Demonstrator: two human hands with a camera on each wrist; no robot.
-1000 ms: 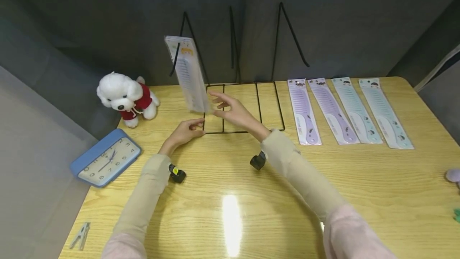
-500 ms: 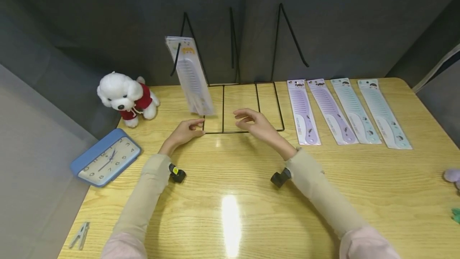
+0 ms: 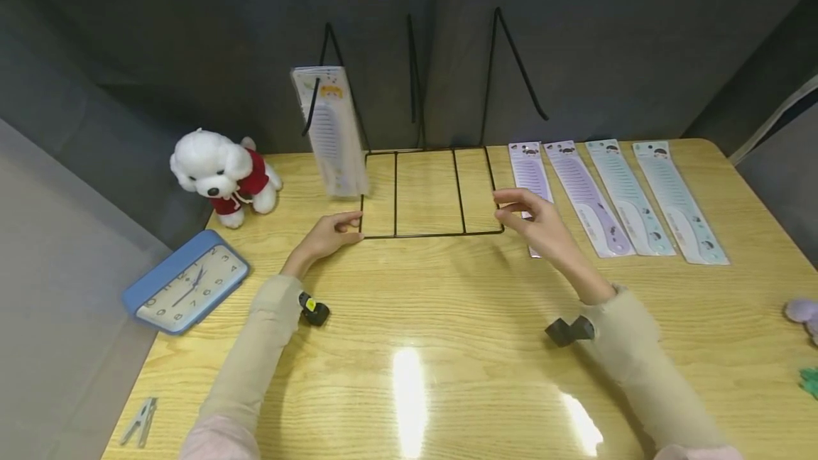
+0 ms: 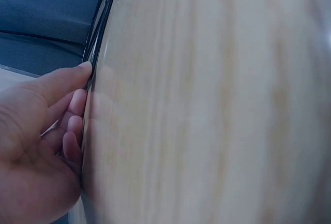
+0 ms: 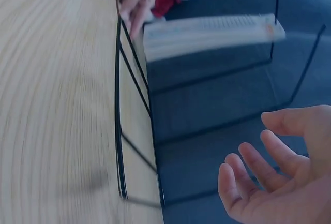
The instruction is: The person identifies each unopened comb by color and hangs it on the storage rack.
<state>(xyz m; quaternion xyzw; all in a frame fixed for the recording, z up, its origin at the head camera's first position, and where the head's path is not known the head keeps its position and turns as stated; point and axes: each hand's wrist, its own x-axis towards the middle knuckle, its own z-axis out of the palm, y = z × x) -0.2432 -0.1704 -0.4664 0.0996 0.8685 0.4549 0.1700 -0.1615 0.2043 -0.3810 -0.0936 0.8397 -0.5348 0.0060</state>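
Note:
A black wire rack (image 3: 427, 234) stands at the back of the wooden table (image 3: 409, 346), and one packaged comb (image 3: 329, 130) hangs from its left hook. My left hand (image 3: 327, 231) rests at the base's front left corner. Its thumb tip touches the wire (image 4: 95, 43), and its fingers (image 4: 72, 131) lie loosely curled against the table. My right hand (image 3: 533, 220) hovers empty, fingers relaxed, over the leftmost purple comb package (image 3: 529, 165). Beside that package lie a second purple comb (image 3: 588, 197) and two light blue combs (image 3: 652, 197). The right wrist view shows my relaxed right hand (image 5: 279, 177), the rack wire (image 5: 119, 105) and the hanging comb (image 5: 207, 35).
A white plush dog (image 3: 220, 172) in a red top sits back left, with a blue clock (image 3: 185, 282) lying in front of it. A clothespin (image 3: 142, 419) lies at the front left edge. Small purple (image 3: 802, 311) and green (image 3: 811, 380) items sit at the right edge. Dark cloth walls the back.
My right hand has left the hanging comb and moved right, from the rack's left side to above the leftmost purple comb package. The left hand has stayed at the rack's corner.

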